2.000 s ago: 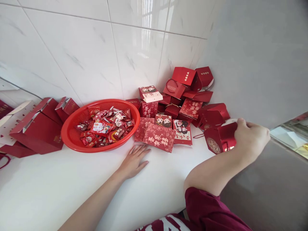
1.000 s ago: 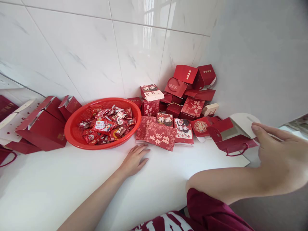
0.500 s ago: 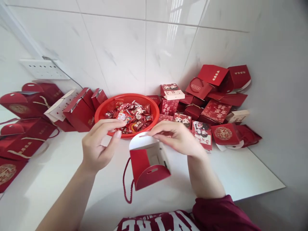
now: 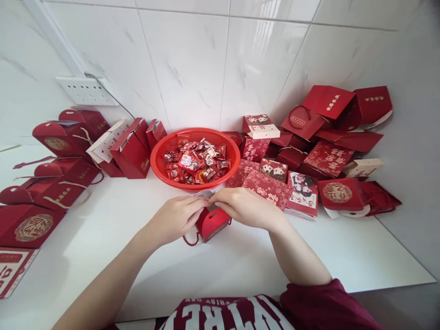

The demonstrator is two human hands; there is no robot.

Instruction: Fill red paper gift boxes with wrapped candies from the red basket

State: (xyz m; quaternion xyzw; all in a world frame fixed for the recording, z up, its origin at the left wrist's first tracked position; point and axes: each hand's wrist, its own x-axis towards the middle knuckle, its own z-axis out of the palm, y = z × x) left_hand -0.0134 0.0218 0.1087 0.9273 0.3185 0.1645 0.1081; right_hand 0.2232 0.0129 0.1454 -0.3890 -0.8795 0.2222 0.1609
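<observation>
A small red gift box (image 4: 213, 223) with a rounded, slotted flap and a dark red cord handle sits on the white table in front of me. My left hand (image 4: 177, 217) is at its left top edge, fingers bent together against the box. From the right, my right hand (image 4: 244, 206) reaches over the top, its fingers curled on the back flap. Both sets of fingertips nearly meet above the box opening and hide much of its inside. Just behind stands a red plastic basket (image 4: 158, 172) holding many wrapped candies (image 4: 195, 160).
Red gift boxes (image 4: 57, 140) line the left side, with tall red bags (image 4: 132, 153) beside the basket. More boxes (image 4: 330, 158) are piled at the right against the wall. A socket panel (image 4: 85, 91) with a cable is at the left wall.
The gift box has gone down and away from me, nearer the basket. My left hand, apart from it before, has come in to the box. The view has shifted left.
</observation>
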